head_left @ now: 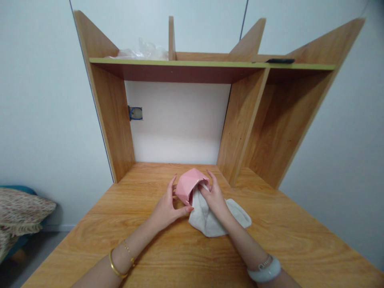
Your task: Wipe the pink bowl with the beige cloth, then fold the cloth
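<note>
A pink faceted cup (188, 185) lies on its side in the middle of the wooden desk (270, 240), its mouth turned toward me. My left hand (167, 208) grips it from the left, thumb under the rim and fingers over the top. My right hand (213, 197) holds a pale grey cloth (210, 220) and pushes part of it into the cup's mouth. The remainder of the cloth spreads over the desk beneath my right wrist.
A wooden hutch (237, 120) with upright dividers and a shelf stands at the back of the desk. On the shelf lie a clear plastic bag (144, 52) and a dark flat object (280, 61). A patterned cushion (21, 210) sits low at left.
</note>
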{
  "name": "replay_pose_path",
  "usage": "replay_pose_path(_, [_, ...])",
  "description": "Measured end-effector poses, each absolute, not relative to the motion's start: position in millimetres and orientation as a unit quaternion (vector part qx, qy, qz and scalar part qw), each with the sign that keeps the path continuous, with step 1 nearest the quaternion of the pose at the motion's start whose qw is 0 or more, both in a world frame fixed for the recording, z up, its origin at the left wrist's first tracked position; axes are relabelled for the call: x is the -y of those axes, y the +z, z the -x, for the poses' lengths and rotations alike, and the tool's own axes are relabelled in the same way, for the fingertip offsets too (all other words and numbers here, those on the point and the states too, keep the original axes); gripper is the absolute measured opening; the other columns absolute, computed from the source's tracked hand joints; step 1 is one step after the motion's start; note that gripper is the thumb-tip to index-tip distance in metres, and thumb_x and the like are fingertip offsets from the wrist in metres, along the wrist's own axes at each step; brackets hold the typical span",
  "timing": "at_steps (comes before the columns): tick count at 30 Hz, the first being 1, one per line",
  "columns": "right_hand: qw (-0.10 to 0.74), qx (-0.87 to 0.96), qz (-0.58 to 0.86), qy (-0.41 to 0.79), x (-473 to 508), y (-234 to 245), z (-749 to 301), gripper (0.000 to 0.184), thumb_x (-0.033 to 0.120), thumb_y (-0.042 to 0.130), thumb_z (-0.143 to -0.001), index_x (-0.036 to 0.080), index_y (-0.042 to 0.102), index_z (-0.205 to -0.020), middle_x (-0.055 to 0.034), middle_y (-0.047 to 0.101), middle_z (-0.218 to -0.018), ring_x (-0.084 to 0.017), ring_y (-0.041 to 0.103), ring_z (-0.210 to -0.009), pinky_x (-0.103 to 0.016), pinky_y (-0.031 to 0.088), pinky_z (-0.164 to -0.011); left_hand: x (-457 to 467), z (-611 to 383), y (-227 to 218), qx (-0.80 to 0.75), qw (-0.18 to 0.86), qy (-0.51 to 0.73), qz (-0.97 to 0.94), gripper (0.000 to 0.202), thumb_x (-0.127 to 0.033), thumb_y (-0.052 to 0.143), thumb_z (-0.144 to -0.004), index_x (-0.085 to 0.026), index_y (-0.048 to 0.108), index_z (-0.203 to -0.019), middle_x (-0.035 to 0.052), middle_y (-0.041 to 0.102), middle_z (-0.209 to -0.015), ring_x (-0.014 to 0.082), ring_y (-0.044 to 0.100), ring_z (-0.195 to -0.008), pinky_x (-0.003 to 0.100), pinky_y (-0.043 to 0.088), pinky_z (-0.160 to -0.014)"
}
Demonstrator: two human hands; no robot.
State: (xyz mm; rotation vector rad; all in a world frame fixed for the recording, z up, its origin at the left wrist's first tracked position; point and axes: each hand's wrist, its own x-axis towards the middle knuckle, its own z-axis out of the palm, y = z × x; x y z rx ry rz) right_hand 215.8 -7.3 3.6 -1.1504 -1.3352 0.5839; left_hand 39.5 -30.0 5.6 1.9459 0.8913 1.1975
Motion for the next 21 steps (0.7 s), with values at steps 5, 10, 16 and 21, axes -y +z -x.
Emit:
replay_pose_path(5, [0.622, 0.553, 0.47, 0.293, -6.2, -12.6, -215.1, 0.066, 0.027, 0.058, -0.068, 0.017, 0.028, -0.126, -0.0085, 0.06, -0.105, -0.019, 0.059, -0.093, -0.036, 0.045, -0.085, 30.8, -43.9, 1.3, -0.297, 0.4, 0.464, -0.732, 0.09, -0.04, 0.062, -0.072, -0.018, 0.004, -0.136, 0.0165, 0.033, -0.135, 0.0235, 0.047, -0.113, 0.037, 0.042, -0.093])
replay_pose_path(10, [0.626, 0.534, 0.468, 0.322, -9.2, -18.7, -211.0, 0.064, 0.027, 0.062, -0.064, 0.018, 0.034, -0.121, -0.0093, 0.06, -0.107, -0.021, 0.057, -0.098, -0.038, 0.043, -0.087, 31.0, -43.0, -0.6, -0.315, 0.351, 0.47, -0.746, 0.099, -0.044, 0.068, -0.065, -0.017, 0.006, -0.137, 0.0169, 0.03, -0.137, 0.0262, 0.035, -0.123, 0.041, 0.027, -0.103])
replay_pose_path(16, [0.632, 0.528, 0.454, 0.341, -6.0, -19.1, -204.0, 0.059, 0.027, 0.063, -0.062, 0.018, 0.038, -0.114, -0.0075, 0.063, -0.099, -0.02, 0.059, -0.093, -0.037, 0.045, -0.084, 34.7, -44.2, 2.7, -0.333, 0.319, 0.474, -0.75, 0.096, -0.037, 0.069, -0.065, -0.019, 0.008, -0.137, 0.0146, 0.03, -0.137, 0.0248, 0.031, -0.126, 0.039, 0.024, -0.105])
replay_pose_path(21, [0.622, 0.528, 0.479, 0.323, -4.4, -18.3, -201.9, 0.055, 0.031, 0.064, -0.06, 0.018, 0.041, -0.108, -0.0076, 0.061, -0.1, -0.02, 0.059, -0.092, -0.036, 0.046, -0.083, 37.3, -45.2, 5.4, -0.353, 0.292, 0.471, -0.754, 0.093, -0.033, 0.068, -0.066, -0.02, 0.01, -0.137, 0.0137, 0.034, -0.136, 0.0244, 0.035, -0.124, 0.038, 0.027, -0.104])
